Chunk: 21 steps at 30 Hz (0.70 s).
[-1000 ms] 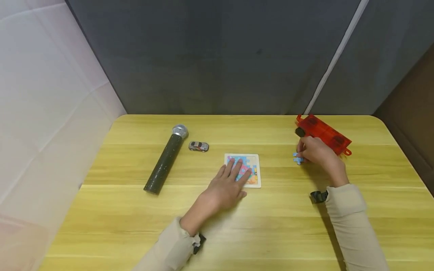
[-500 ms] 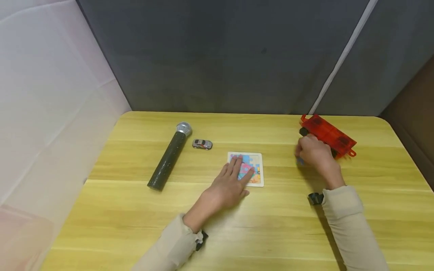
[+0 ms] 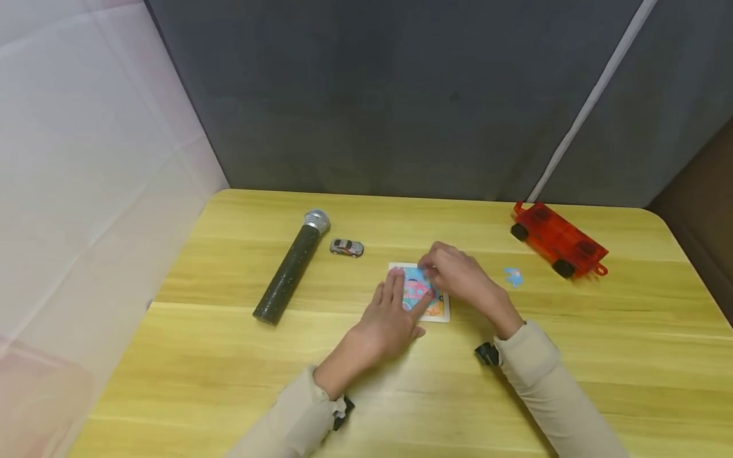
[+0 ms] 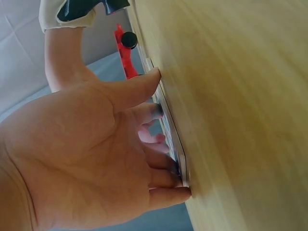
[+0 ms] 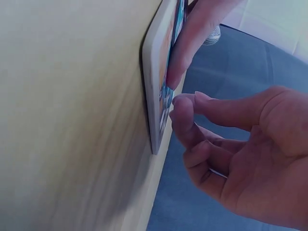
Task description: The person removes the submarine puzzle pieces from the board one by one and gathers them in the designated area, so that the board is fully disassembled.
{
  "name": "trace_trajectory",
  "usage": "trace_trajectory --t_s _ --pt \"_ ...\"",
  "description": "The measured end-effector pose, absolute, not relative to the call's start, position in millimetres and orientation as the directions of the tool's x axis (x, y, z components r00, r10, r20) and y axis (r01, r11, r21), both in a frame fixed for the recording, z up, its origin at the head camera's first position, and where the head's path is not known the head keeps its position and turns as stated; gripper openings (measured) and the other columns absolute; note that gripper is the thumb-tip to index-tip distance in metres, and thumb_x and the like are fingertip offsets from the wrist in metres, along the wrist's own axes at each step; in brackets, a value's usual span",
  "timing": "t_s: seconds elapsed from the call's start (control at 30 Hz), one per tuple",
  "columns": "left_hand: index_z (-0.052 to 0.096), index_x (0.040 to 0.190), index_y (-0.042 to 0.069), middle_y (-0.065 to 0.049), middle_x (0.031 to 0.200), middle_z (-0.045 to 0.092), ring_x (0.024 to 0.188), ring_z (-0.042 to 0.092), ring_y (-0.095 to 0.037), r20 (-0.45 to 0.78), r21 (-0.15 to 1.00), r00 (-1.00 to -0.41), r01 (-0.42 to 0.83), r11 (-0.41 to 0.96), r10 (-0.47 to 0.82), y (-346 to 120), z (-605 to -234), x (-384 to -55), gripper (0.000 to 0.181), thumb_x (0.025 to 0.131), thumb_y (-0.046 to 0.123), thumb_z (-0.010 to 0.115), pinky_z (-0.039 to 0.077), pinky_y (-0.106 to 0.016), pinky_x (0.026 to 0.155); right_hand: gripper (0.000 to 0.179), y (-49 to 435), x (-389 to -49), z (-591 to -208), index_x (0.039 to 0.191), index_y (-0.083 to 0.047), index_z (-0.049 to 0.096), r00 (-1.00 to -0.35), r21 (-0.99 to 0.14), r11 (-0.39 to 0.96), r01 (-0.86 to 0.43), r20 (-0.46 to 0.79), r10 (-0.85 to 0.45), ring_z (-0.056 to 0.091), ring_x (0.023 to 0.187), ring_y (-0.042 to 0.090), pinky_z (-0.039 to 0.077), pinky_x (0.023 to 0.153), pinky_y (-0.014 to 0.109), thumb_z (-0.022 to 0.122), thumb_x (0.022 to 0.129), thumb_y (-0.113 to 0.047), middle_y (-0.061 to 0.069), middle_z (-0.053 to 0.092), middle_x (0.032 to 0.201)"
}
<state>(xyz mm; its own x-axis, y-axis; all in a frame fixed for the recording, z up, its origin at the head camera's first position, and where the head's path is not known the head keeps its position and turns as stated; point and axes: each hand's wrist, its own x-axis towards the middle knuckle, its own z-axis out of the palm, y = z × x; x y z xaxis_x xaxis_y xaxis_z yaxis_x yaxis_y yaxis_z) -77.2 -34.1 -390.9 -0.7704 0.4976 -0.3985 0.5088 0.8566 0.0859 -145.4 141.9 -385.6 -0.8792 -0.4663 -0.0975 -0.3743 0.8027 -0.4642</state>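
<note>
A small square jigsaw puzzle [image 3: 438,317] with a pale frame and a pink, blue and orange picture lies on the table. My left hand [image 3: 385,324] rests on its left side, fingers spread and straight. Over the puzzle's upper right, my right hand [image 3: 460,277] pinches a puzzle piece [image 5: 186,99] between thumb and index finger; the fingers hide most of it. In the right wrist view the pinched fingertips are close to the puzzle's surface, and I cannot tell whether the piece touches it. A loose blue puzzle piece [image 3: 513,277] lies on the table to the right.
A red toy wagon [image 3: 558,240] with black wheels stands at the back right. Behind the puzzle to the left are a small toy car [image 3: 346,247] and a dark microphone [image 3: 291,270] with a silver head. A grey partition [image 3: 372,95] rises behind the wooden table [image 3: 229,381].
My right hand has picked up a puzzle piece beside the red wagon and moved left with it to the puzzle. The left hand stays on the puzzle. The view has shifted slightly.
</note>
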Motion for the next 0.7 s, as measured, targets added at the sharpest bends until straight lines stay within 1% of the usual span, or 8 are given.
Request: trace_trajectory --t_s 0.13,0.2,0.3,0.43,0.5,0.57,0.7 --pt "0.023 0.177 0.030 -0.036 0.178 0.006 0.169 0.005 -0.047 -0.391 0.068 -0.774 0.516 0.854 0.499 -33 -390 -80 0.066 0.117 0.048 0.044 0.022 -0.052 0.137 0.024 142 -145 -384 0.123 0.002 0.081 -0.880 -0.427 0.816 -0.390 -0.088 -0.466 0.063 0.097 0.025 0.061 0.082 0.043 0.066 0.104 0.001 0.013 0.072 0.115" --pt "0.023 0.177 0.030 -0.036 0.178 0.005 0.169 0.005 -0.047 -0.393 0.072 -0.773 0.514 0.855 0.498 -33 -390 -81 0.066 0.117 0.048 0.044 0.021 -0.052 0.137 0.024 142 -145 -384 0.122 0.003 0.081 -0.879 -0.426 0.813 -0.397 -0.079 -0.470 0.065 0.100 0.026 0.062 0.084 0.045 0.066 0.104 0.002 0.014 0.072 0.115" --pt "0.022 0.177 0.030 -0.036 0.178 0.004 0.170 0.004 -0.047 -0.401 0.081 -0.769 0.511 0.856 0.497 -34 -390 -80 0.066 0.117 0.048 0.043 0.020 -0.052 0.137 0.024 141 -146 -387 0.118 0.005 0.082 -0.882 -0.460 0.797 -0.392 -0.059 -0.468 0.066 0.102 0.028 0.062 0.086 0.045 0.064 0.102 0.005 0.016 0.073 0.115" --pt "0.022 0.177 0.030 -0.035 0.179 0.003 0.170 0.003 -0.047 -0.408 0.087 -0.766 0.508 0.857 0.496 -35 -390 -80 0.066 0.117 0.048 0.044 0.020 -0.052 0.137 0.024 140 -144 -391 0.115 0.006 0.080 -0.893 -0.505 0.785 -0.359 -0.058 -0.446 0.062 0.102 0.027 0.059 0.083 0.040 0.060 0.101 0.007 0.017 0.067 0.119" --pt "0.022 0.177 0.030 -0.035 0.179 0.003 0.170 0.003 -0.047 -0.408 0.090 -0.766 0.508 0.857 0.497 -35 -389 -80 0.066 0.117 0.047 0.045 0.021 -0.052 0.137 0.022 140 -144 -393 0.116 0.006 0.077 -0.898 -0.509 0.788 -0.346 -0.064 -0.436 0.062 0.100 0.026 0.059 0.081 0.039 0.060 0.102 0.007 0.017 0.064 0.118" --pt "0.023 0.177 0.030 -0.035 0.179 0.003 0.170 0.004 -0.047 -0.407 0.090 -0.764 0.512 0.855 0.500 -36 -389 -79 0.066 0.117 0.047 0.045 0.021 -0.052 0.137 0.020 139 -145 -394 0.113 0.006 0.076 -0.901 -0.517 0.784 -0.343 -0.055 -0.430 0.063 0.096 0.025 0.060 0.080 0.039 0.060 0.102 0.007 0.017 0.066 0.115" --pt "0.023 0.177 0.030 -0.035 0.179 0.004 0.170 0.004 -0.046 -0.408 0.093 -0.760 0.516 0.851 0.506 -35 -387 -78 0.065 0.118 0.046 0.045 0.022 -0.052 0.137 0.015 137 -146 -396 0.109 0.006 0.074 -0.909 -0.548 0.771 -0.324 -0.045 -0.415 0.068 0.081 0.019 0.060 0.075 0.036 0.062 0.103 0.008 0.016 0.070 0.106"
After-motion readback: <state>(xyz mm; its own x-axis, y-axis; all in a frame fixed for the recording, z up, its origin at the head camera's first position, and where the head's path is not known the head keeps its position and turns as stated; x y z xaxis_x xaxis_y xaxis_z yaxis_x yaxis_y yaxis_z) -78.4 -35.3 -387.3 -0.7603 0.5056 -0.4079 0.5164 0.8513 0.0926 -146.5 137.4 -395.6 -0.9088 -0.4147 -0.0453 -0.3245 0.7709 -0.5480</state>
